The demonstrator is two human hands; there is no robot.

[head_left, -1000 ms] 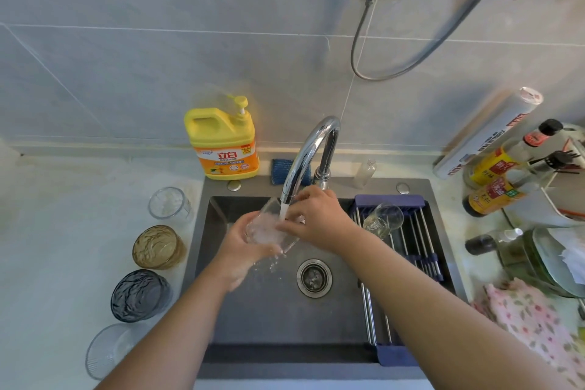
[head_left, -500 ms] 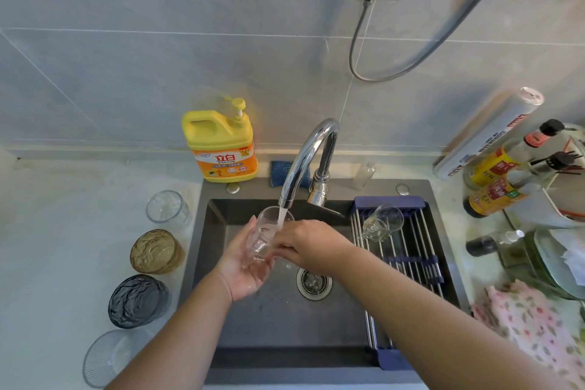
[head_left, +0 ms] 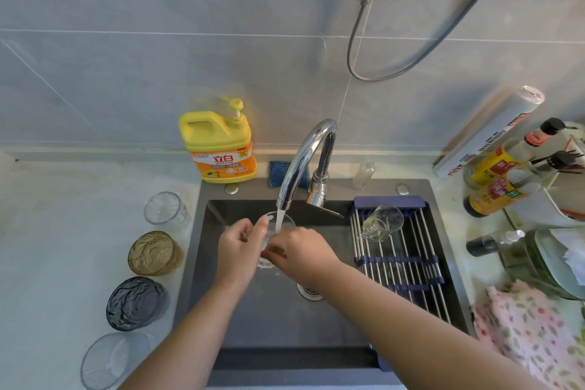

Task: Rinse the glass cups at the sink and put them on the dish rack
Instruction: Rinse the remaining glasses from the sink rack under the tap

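yellow soap jug (head_left: 218,149), blue sponge (head_left: 278,172), floral cloth (head_left: 531,336)

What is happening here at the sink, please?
A person rinses a glass under the running tap, over the sink. The left hand grips the glass from the side, and the right hand holds it from the other side. A second glass lies on the rack. On the counter at the left wait a clear cup, an amber cup, a dark cup and a ribbed cup.
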